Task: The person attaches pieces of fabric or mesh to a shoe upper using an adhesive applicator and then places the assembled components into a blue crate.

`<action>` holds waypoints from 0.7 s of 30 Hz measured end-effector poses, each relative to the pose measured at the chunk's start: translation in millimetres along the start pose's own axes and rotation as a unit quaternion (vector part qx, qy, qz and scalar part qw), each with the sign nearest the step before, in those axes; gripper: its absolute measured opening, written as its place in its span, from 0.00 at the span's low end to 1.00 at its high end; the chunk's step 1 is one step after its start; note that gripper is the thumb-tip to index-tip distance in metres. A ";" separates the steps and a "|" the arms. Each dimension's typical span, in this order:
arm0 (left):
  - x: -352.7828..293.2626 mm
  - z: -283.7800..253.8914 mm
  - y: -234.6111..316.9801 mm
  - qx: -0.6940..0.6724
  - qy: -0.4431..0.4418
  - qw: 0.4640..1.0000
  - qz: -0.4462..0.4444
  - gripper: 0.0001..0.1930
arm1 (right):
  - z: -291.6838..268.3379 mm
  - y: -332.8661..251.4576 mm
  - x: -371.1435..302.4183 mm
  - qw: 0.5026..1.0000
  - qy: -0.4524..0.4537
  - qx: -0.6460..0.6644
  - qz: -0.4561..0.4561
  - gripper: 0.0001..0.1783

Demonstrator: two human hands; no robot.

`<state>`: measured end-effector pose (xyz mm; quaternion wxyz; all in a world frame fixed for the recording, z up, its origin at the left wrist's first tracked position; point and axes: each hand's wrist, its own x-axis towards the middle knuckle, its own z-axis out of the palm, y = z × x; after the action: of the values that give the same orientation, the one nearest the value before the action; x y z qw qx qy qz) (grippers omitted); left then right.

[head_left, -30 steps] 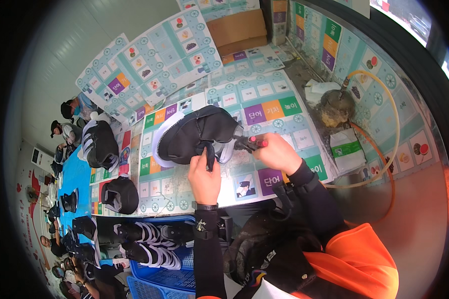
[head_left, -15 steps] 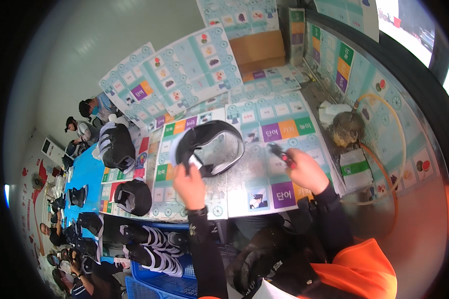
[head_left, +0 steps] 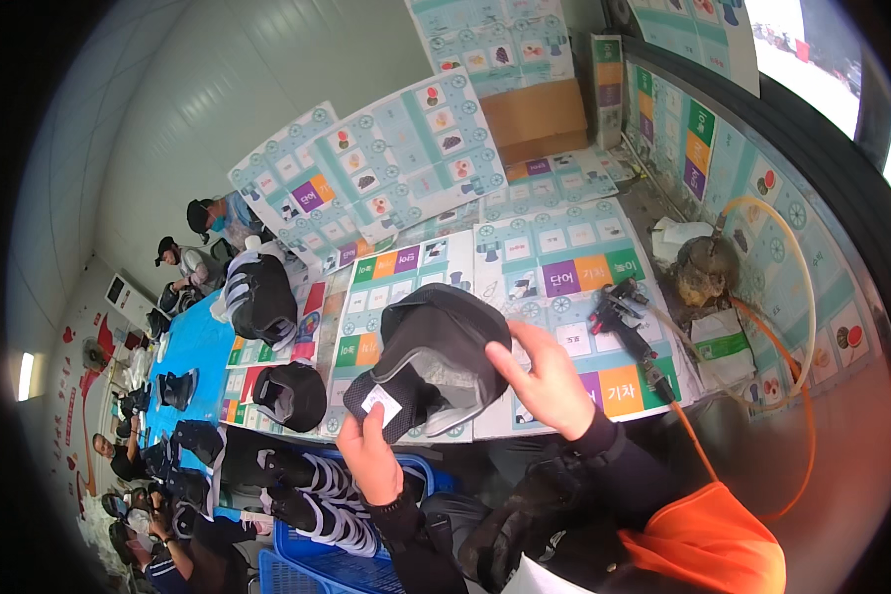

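A black padded piece with a grey lining and a small white tag point(head_left: 436, 361) lies at the near edge of the table. My left hand point(head_left: 366, 457) pinches its near corner by the tag. My right hand point(head_left: 544, 381) rests on its right side with fingers spread along the rim. A black tool with a red tip point(head_left: 626, 322) lies on the table to the right, apart from both hands, and an orange hose point(head_left: 708, 465) runs from it.
The table is covered with printed board-game sheets point(head_left: 564, 257). More black padded pieces sit at the left point(head_left: 289, 394), point(head_left: 259, 297). A blue crate point(head_left: 317, 515) holds several black and white pieces below. Other people sit along a blue table point(head_left: 193, 346) at far left.
My right hand has let go of the black tool, which now lies on the table, and has moved onto the black piece. The piece has been pulled toward me and turned.
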<state>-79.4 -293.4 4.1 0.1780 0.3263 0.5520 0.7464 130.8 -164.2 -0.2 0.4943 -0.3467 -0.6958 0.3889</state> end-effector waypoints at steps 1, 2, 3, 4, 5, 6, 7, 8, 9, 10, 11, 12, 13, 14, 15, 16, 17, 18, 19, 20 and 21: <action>-0.3 -4.0 -1.0 0.000 0.002 1.000 0.002 0.11 | 1.2 -6.8 0.7 1.000 -0.001 0.010 0.013 0.25; 0.4 -8.7 -1.9 0.003 -0.008 1.000 0.002 0.12 | 6.5 -2.8 -0.1 1.000 -0.003 0.011 0.011 0.25; 0.3 -14.5 -2.6 0.008 -0.018 1.000 0.002 0.13 | 16.1 8.5 -2.4 0.997 0.045 0.045 -0.039 0.22; 0.0 -21.6 -2.0 0.018 -0.025 1.000 0.004 0.13 | 23.1 17.8 -2.9 0.989 0.093 0.077 -0.088 0.20; 0.0 -25.9 -0.5 0.017 -0.025 1.000 0.005 0.13 | 22.9 27.3 -2.2 0.989 0.093 0.077 -0.089 0.20; -0.8 -31.4 1.2 -0.005 -0.017 1.000 0.001 0.12 | 17.5 33.6 -2.0 0.991 -0.019 0.126 0.041 0.20; -1.3 -36.5 3.1 -0.027 -0.010 1.000 -0.003 0.12 | 14.8 38.3 -1.0 0.984 -0.076 0.132 0.095 0.20; -1.6 -41.6 6.0 -0.016 -0.013 1.000 -0.002 0.12 | 11.2 42.2 0.6 0.971 -0.132 0.131 0.149 0.20; -1.4 -47.8 6.0 -0.016 -0.011 1.000 -0.002 0.12 | 6.5 40.2 2.3 0.953 -0.187 0.124 0.201 0.20; -0.5 -54.0 4.7 0.029 -0.032 0.999 0.011 0.12 | 11.4 34.9 2.7 0.979 -0.117 0.112 0.120 0.22; 0.1 -58.5 3.6 0.073 -0.054 0.996 0.024 0.13 | 15.9 28.1 3.9 0.993 -0.045 0.100 0.037 0.24; -0.4 -63.1 4.0 0.076 -0.063 0.995 0.028 0.15 | 18.9 14.6 8.8 0.992 -0.070 0.100 0.018 0.29; -2.2 -60.8 7.6 0.077 -0.061 0.995 0.026 0.15 | 22.9 -0.1 16.4 0.986 -0.086 0.138 -0.037 0.27; -4.6 -56.3 13.8 0.071 -0.058 0.996 0.019 0.14 | 27.3 -1.1 23.5 0.989 -0.106 0.103 0.028 0.26; -6.4 -51.9 18.3 0.063 -0.056 0.996 0.012 0.12 | 28.4 -0.1 29.7 0.986 -0.125 0.065 0.091 0.27; -5.3 -52.5 20.1 0.064 -0.063 0.996 0.011 0.13 | 34.2 8.7 39.5 0.988 -0.103 0.076 0.092 0.31; -4.6 -52.6 20.7 0.063 -0.060 0.996 0.012 0.13 | 30.0 16.9 46.1 0.977 -0.141 0.083 0.138 0.31; -2.6 -53.1 20.0 0.060 -0.064 0.996 0.004 0.13 | 33.4 31.2 47.7 0.977 -0.124 0.124 0.125 0.30; -0.2 -56.5 19.6 0.059 -0.063 0.996 -0.003 0.13 | 39.9 36.2 48.6 0.974 -0.110 0.167 0.110 0.30; 2.3 -57.6 17.5 0.039 -0.048 0.998 -0.020 0.13 | 42.2 40.6 41.7 0.961 -0.087 0.256 0.066 0.27; 3.9 -60.3 17.2 0.012 -0.030 0.999 -0.040 0.13 | 34.4 31.5 31.6 0.949 -0.114 0.275 0.106 0.25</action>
<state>-121.9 -339.3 10.7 0.2202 0.3281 0.5679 0.7220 92.3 -129.3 -22.0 0.4435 -0.2225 -0.5730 0.6523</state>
